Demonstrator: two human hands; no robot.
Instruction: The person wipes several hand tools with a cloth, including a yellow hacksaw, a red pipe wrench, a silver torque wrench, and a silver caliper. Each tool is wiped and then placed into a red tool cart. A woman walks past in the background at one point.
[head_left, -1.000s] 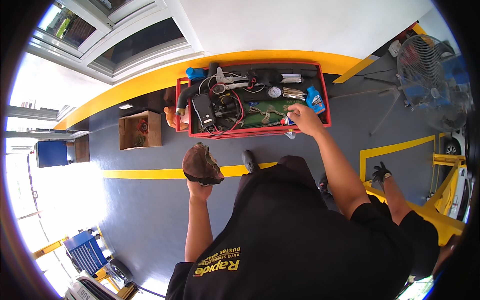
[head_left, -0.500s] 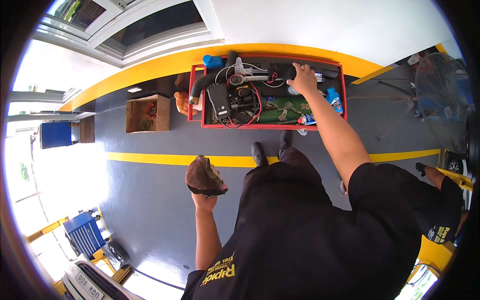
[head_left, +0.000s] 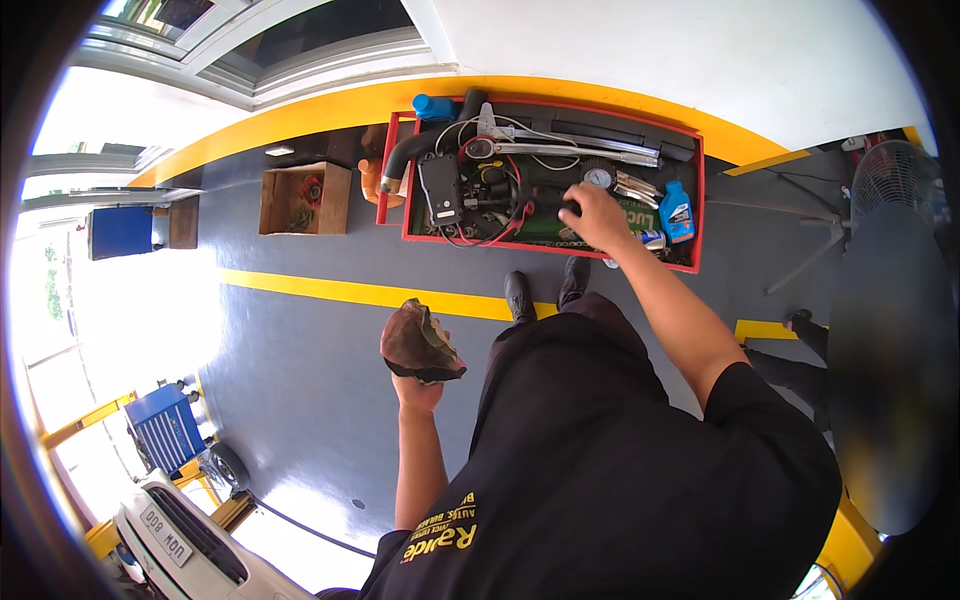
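Observation:
My left hand (head_left: pixel 418 388) is closed around a crumpled brown and dark cloth (head_left: pixel 420 343), held out over the floor. My right hand (head_left: pixel 598 217) reaches over a red-framed tool cart (head_left: pixel 697 190), its fingers closed on a dark, elongated object (head_left: pixel 550 197) whose kind I cannot make out. Around it in the cart are a long silver ratchet wrench (head_left: pixel 570 152), a round gauge (head_left: pixel 599 177), a black box-shaped device (head_left: pixel 439 188) with cables, a black hose (head_left: pixel 408 155) and a blue bottle (head_left: pixel 676 212).
Left of the cart stand an orange jug (head_left: pixel 380 182) and an open wooden box (head_left: pixel 305 200). A pedestal fan (head_left: pixel 892 180) is on the right, with another person's dark-clothed leg (head_left: pixel 790 378) nearby. A white car (head_left: pixel 175 540) and a blue tool chest (head_left: pixel 166 430) are at lower left.
My right hand has drawn back from the cart's far side toward its near side, and the dark object has moved with it. The left hand still holds the cloth.

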